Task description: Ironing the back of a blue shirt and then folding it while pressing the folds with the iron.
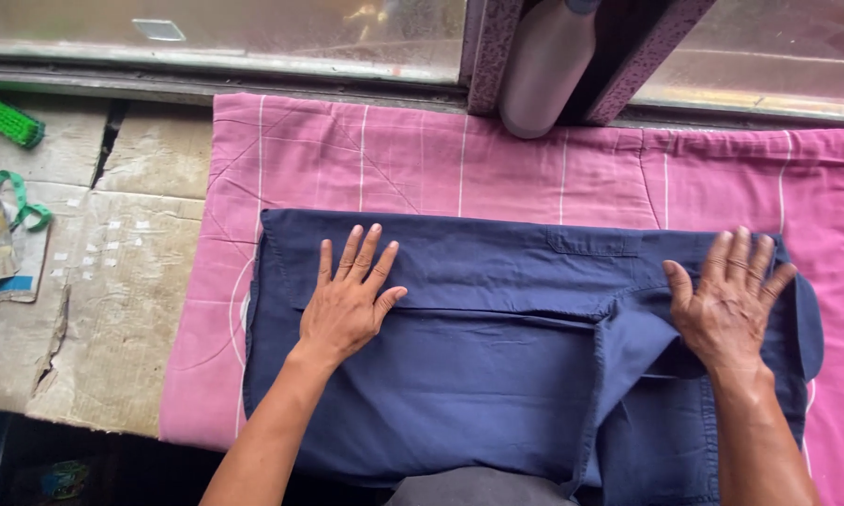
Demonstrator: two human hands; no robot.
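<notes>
A navy blue shirt (497,375) lies spread and partly folded on a pink cloth (422,159) with thin white stripes. My left hand (347,300) rests flat on the shirt's left half, fingers spread, palm down. My right hand (729,305) presses flat on the shirt's right side, near the collar end and a folded-over sleeve. Neither hand grips anything. A small pocket flap shows on the shirt between my hands.
Worn cardboard (94,281) covers the surface left of the pink cloth. A green measuring tape (14,201) and a green brush (7,119) lie at the far left. A grey cylinder (544,66) stands at the back by the window frame.
</notes>
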